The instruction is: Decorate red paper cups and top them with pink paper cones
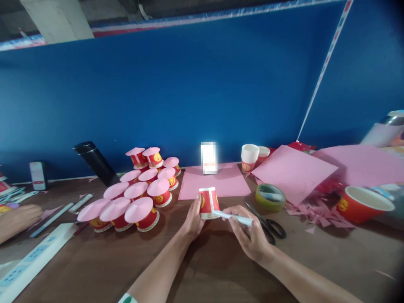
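Observation:
My left hand (193, 219) grips a red paper cup (206, 203) from its left side. The cup stands upside down, its white rim at the bottom and a pale strip running down its front. In my right hand (248, 233) is a white pen-like tool (236, 217), and its tip meets the cup's lower right side near the rim. Behind the cup lie pink paper sheets (189, 183) on the brown table. To the left stand several upturned red cups topped with pink paper cones (140, 209).
Black-handled scissors (275, 228), a tape roll (270, 198) and pink scraps (322, 215) lie to the right. White cups (250, 153) stand behind. A black bottle (96, 162) and power strip (41, 252) are at left, near another person's hand (23, 219). A blue panel (176, 92) rises behind.

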A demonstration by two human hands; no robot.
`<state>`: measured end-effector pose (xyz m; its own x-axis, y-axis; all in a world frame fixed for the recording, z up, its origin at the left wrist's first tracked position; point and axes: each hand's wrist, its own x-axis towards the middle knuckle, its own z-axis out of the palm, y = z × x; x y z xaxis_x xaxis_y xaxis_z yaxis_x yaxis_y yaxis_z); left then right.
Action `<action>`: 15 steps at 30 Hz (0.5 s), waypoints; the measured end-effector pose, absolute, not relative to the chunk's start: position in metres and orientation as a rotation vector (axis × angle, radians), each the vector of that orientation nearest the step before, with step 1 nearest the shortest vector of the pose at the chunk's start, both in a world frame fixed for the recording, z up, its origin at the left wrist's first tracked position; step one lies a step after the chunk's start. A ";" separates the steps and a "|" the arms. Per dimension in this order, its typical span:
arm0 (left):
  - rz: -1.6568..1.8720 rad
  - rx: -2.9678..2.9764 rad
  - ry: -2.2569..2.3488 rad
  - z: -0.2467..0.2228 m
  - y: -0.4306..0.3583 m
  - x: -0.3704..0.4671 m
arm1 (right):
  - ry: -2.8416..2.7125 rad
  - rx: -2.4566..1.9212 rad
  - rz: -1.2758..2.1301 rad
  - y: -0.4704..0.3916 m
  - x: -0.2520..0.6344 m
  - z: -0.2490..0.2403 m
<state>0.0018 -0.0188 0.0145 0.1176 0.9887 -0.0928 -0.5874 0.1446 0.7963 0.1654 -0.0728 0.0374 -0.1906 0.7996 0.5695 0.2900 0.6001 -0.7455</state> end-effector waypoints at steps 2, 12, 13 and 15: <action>1.300 0.670 0.749 0.014 -0.018 0.002 | -1.731 -0.903 0.611 -0.073 0.166 0.037; 1.308 0.626 0.755 0.016 -0.018 0.002 | -1.685 -0.928 0.578 -0.072 0.165 0.033; 1.302 0.622 0.751 0.017 -0.018 0.002 | -1.667 -0.923 0.574 -0.072 0.165 0.033; 1.290 0.624 0.742 0.018 -0.019 0.002 | -1.666 -0.913 0.581 -0.072 0.165 0.033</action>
<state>0.0015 -0.0188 0.0180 0.1126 0.9842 -0.1368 -0.6131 0.1772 0.7699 0.1650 -0.0722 0.0331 -0.1078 0.8087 0.5783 0.2734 0.5834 -0.7648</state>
